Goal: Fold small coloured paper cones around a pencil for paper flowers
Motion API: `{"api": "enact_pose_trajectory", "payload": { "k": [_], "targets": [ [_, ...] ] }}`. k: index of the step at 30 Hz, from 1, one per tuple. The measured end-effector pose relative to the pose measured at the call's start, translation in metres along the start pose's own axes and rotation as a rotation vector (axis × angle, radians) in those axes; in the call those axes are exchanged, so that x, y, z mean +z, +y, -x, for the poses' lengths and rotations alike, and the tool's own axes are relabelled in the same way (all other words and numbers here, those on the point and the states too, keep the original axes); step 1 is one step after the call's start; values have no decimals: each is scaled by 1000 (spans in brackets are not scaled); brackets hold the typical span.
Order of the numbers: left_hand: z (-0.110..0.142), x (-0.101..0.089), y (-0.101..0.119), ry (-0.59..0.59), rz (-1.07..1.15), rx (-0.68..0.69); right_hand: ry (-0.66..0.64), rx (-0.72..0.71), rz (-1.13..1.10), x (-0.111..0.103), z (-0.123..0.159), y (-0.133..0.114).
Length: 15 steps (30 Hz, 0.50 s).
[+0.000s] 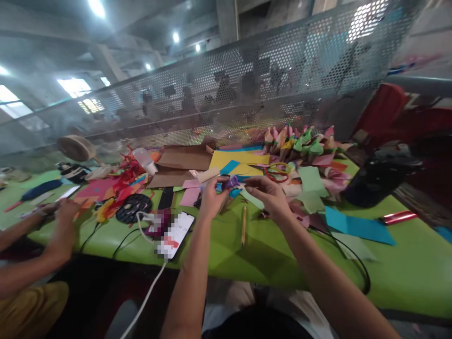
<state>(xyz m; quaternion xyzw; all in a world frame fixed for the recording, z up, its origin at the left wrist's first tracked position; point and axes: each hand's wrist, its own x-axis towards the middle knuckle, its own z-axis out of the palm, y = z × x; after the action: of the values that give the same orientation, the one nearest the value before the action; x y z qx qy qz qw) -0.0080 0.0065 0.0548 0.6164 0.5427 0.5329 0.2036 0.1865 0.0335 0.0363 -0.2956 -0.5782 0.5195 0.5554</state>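
Note:
Both my hands are raised over the green table [268, 254], close together. My left hand [213, 197] is closed, pinching a small purple paper piece [232, 181] at its fingertips. My right hand [269, 194] reaches in from the right, fingers curled toward the same piece and touching a pale green paper scrap [251, 197]. Whether it grips the purple piece is unclear. A wooden pencil [243, 224] lies on the table just below my hands. Yellow sheets [237, 161] and a blue scrap [229, 167] lie behind them.
A row of folded paper cones [296, 143] stands at the back. A phone [175, 234] on a white cable, a black disc [133, 207], brown cardboard [183, 160], a blue sheet [356, 226] and a black bag [377, 176] lie around. Another person's hands [65, 212] work at left. A perforated metal screen [247, 89] backs the table.

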Motion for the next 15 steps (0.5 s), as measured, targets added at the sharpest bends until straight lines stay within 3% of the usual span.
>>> {"api": "enact_pose_trajectory", "payload": {
  "k": [7, 15],
  "targets": [
    [-6, 35, -1, -137, 235, 30, 39, -91, 171, -5, -3, 0],
    [10, 50, -21, -97, 497, -58, 39, -144, 348, 0, 0, 3]
  ]
}}
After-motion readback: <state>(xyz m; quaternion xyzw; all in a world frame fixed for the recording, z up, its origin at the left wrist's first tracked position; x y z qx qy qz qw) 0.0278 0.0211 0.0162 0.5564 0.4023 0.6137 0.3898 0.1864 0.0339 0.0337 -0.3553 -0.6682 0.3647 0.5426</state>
